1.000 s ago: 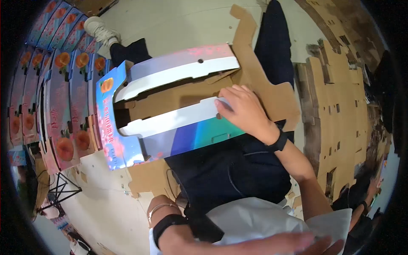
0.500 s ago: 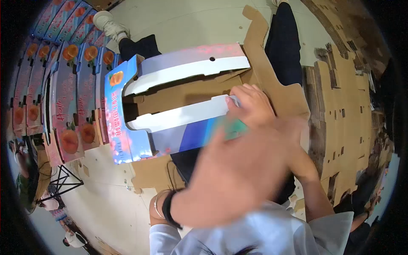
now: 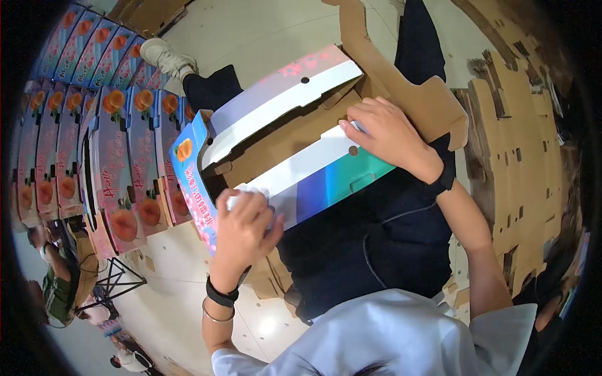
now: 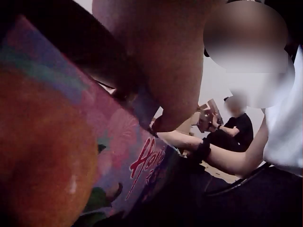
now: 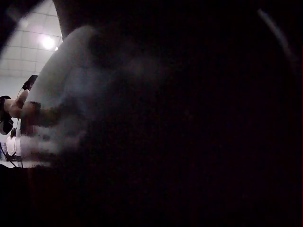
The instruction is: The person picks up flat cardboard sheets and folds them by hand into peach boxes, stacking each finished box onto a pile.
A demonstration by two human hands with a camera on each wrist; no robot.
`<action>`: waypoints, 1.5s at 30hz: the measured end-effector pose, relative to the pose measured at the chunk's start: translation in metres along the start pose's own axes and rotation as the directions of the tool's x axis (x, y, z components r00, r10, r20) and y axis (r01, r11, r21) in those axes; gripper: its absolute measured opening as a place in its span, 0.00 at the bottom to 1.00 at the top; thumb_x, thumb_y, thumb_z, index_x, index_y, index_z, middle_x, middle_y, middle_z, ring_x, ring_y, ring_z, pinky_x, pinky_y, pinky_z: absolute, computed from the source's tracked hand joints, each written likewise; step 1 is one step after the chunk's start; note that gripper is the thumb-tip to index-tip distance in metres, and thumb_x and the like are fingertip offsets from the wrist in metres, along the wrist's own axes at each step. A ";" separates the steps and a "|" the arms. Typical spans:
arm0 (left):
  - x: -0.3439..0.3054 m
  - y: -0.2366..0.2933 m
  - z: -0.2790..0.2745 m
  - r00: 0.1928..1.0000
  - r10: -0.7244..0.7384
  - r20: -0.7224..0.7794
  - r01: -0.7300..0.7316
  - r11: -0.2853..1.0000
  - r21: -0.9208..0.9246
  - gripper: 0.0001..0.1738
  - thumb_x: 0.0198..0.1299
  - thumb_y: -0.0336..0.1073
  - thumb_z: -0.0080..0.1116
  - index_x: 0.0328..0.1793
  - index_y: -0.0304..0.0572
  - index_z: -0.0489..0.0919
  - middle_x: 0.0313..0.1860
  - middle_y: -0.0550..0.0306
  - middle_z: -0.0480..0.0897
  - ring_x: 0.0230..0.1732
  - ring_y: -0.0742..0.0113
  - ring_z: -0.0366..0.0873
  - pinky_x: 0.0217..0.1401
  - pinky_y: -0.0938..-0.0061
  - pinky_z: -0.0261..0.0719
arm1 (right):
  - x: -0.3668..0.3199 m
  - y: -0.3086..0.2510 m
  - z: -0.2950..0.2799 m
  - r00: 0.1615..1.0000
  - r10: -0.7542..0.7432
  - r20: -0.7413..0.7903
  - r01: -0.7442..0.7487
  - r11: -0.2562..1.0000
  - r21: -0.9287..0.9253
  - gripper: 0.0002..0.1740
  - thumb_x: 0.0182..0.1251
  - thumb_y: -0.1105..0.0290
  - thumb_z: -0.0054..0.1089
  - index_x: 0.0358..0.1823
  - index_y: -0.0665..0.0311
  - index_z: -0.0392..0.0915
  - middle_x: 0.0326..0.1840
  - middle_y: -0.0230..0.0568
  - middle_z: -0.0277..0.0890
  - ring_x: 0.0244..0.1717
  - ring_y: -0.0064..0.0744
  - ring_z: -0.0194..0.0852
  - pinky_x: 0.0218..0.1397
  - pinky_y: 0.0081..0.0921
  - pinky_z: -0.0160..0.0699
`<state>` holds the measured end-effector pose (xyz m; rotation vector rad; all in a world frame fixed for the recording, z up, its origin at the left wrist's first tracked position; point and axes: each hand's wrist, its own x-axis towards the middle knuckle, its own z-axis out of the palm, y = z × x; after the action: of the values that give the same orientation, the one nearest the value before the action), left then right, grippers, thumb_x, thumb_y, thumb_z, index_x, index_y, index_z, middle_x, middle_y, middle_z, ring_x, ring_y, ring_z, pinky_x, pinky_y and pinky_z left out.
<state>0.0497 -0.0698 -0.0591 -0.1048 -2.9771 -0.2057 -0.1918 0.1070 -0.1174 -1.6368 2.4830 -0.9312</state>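
An open-topped cardboard box (image 3: 311,191), printed in blue, green and pink with a peach and red lettering, lies tilted across the person's dark-trousered lap. Its left end is folded up, while the brown end flap (image 3: 439,113) at the right spreads outward. The left hand (image 3: 241,229) grips the near wall by its white top edge, close to the left corner. Farther right on that same edge, the right hand (image 3: 390,135) holds the wall, with its thumb outside and fingers over the top. In the left wrist view a printed peach panel (image 4: 118,142) fills the lower left. The right wrist view is mostly dark.
Several printed peach boxes (image 3: 119,163) stand in rows at the left. Flat brown cardboard (image 3: 520,182) is stacked at the right. A black folding stand (image 3: 116,282) is at lower left, and a white shoe (image 3: 166,59) lies beyond the box.
The left hand has swung from in front of the body over to the box's near left edge and taken hold. The box has turned, its left end now lower in view. The right hand keeps its grip.
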 end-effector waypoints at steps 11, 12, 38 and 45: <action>-0.025 0.001 -0.042 0.896 -0.066 -0.439 -0.108 0.927 -0.360 0.15 0.44 0.39 0.56 0.11 0.43 0.67 0.14 0.61 0.69 0.17 0.64 0.65 0.41 0.61 0.66 | -0.014 0.007 0.002 0.994 0.044 0.095 -0.049 0.998 0.042 0.20 0.72 0.59 0.47 0.25 0.66 0.75 0.25 0.47 0.76 0.34 0.51 0.75 0.44 0.44 0.70; -0.026 0.001 -0.048 0.838 -0.222 -0.499 -0.074 0.859 -0.506 0.23 0.55 0.44 0.52 0.09 0.45 0.67 0.11 0.62 0.67 0.15 0.66 0.64 0.43 0.59 0.64 | -0.014 0.007 0.001 0.995 0.047 0.093 -0.051 0.998 0.042 0.20 0.72 0.59 0.47 0.25 0.66 0.75 0.25 0.47 0.76 0.34 0.51 0.75 0.44 0.44 0.70; 0.054 0.038 -0.081 0.811 -0.096 -0.578 0.293 0.921 0.259 0.19 0.36 0.35 0.79 0.29 0.38 0.77 0.26 0.56 0.80 0.27 0.59 0.76 0.35 0.71 0.71 | 0.046 0.030 -0.154 0.509 -0.573 -0.642 0.299 0.817 -0.493 0.13 0.67 0.65 0.53 0.29 0.67 0.77 0.21 0.41 0.72 0.24 0.42 0.73 0.27 0.31 0.69; 0.061 0.038 -0.007 0.926 -0.127 -0.357 0.146 0.989 0.028 0.08 0.46 0.27 0.67 0.32 0.40 0.79 0.28 0.55 0.80 0.26 0.57 0.78 0.30 0.69 0.74 | -0.040 0.018 -0.168 0.906 -0.105 -0.411 -0.086 0.903 -0.421 0.13 0.69 0.66 0.54 0.35 0.70 0.79 0.33 0.49 0.78 0.35 0.46 0.77 0.40 0.35 0.75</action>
<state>-0.0066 -0.0300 -0.0371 0.1337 -2.6265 -0.1426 -0.2446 0.2232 0.0003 -1.7021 3.1769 -0.8595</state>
